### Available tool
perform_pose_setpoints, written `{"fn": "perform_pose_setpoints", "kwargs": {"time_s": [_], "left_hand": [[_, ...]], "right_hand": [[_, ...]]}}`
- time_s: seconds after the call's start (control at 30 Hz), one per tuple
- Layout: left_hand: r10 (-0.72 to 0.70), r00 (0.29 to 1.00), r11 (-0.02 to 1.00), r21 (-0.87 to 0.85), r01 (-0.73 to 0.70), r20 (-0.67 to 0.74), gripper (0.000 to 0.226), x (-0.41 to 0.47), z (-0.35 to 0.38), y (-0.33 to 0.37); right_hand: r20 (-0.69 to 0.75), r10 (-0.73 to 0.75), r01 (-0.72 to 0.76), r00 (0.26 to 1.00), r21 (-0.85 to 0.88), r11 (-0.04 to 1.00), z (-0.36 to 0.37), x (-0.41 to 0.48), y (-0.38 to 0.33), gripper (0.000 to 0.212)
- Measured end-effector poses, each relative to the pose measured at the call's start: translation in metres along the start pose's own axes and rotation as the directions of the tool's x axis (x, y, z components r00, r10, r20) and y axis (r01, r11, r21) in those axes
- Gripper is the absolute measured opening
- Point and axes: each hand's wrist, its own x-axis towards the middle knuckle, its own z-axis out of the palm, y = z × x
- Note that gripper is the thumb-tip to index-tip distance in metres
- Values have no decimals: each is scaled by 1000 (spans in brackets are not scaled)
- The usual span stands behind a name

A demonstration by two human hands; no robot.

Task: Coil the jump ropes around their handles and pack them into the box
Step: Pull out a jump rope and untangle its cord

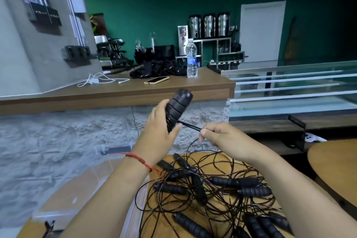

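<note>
My left hand [157, 133] grips a pair of black ribbed jump-rope handles [178, 105] held upright and tilted right, above the table. A few turns of thin black rope [190, 125] wrap their lower end. My right hand [218, 134] pinches that rope just right of the handles, pulled taut. Below my hands a tangled pile of ropes [210, 189] with several black handles lies on the round wooden table [195, 155]. A clear plastic box [92, 179] stands at the table's left, under my left forearm.
A wooden counter [135, 91] runs across behind, holding a phone [156, 80], a water bottle [191, 58], a white cable and black fabric. A stone-faced wall lies beneath it. A second round table [334, 160] is at the right; a glass case is beyond.
</note>
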Motion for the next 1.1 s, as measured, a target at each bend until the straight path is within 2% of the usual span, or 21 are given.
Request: {"fn": "perform_pose_setpoints", "kwargs": {"time_s": [0.13, 0.33, 0.47, 0.63, 0.73, 0.83, 0.97, 1.03, 1.1], "left_hand": [[-38, 998, 992, 121, 32, 46, 86, -6, 14, 0], [-88, 996, 977, 195, 89, -11, 68, -22, 32, 10], [-102, 994, 966, 244, 87, 48, 75, -32, 35, 6], [-87, 980, 942, 334, 22, 179, 73, -46, 38, 6], [-44, 955, 950, 307, -51, 294, 66, -57, 39, 9], [34, 923, 957, 253, -140, 382, 58, -70, 39, 10], [199, 881, 933, 191, -304, 430, 59, -80, 31, 8], [302, 864, 917, 125, -379, 402, 46, -87, 27, 9], [319, 872, 939, 1, -344, 371, 37, -95, 22, 11]], "right_hand": [[36, -3, 4, 999, -38, 999, 12, -15, -21, 36], [3, -36, 36, 999, 41, 999, 40, -25, -27, 38], [3, -58, 58, 998, 68, 996, 38, -26, -27, 27], [-145, -126, 83, 981, -274, 958, 28, -25, -22, 19], [-161, -170, 84, 972, -437, 895, 16, -27, -26, 8], [-96, -233, 151, 968, -519, 841, 7, -24, -17, 20], [78, -220, 232, 972, -446, 865, -1, -23, -10, 20], [194, -182, 237, 964, -313, 920, -2, -23, -10, 17], [309, -152, 194, 939, -111, 975, -3, -23, -10, 14]]}}
